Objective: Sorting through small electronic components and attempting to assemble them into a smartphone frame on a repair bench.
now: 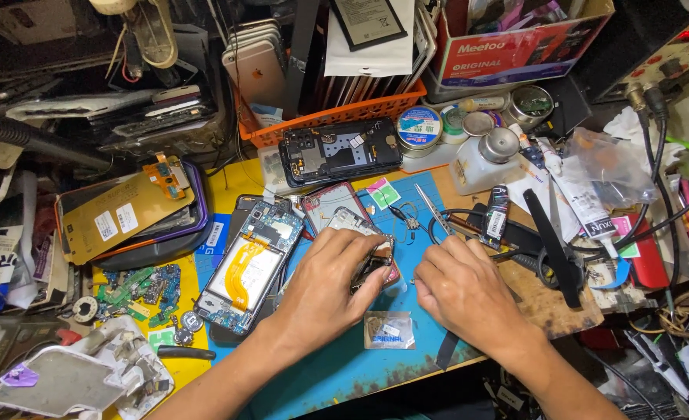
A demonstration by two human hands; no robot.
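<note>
While your left hand (pixel 329 284) clamps the opened phone (pixel 364 249) and your right hand (pixel 457 288) pinches what may be tweezers (pixel 436 211), a slip could gouge the board.

The blue mat (pixel 337 373) on the desk (pixel 547 299) looks like matt rubber, with scuffs. The desk beside it is bare wood, rough and stained. The open phone (pixel 249 268) shows shiny metal parts and a smooth orange plastic strip. The basket (pixel 321 118) is orange plastic. The round tin (pixel 420 128) is glossy metal. The box (pixel 515 47) is cardboard. A small clear plastic bag (pixel 389 330) looks shiny. The tweezers (pixel 435 208) are thin bright metal.
</note>
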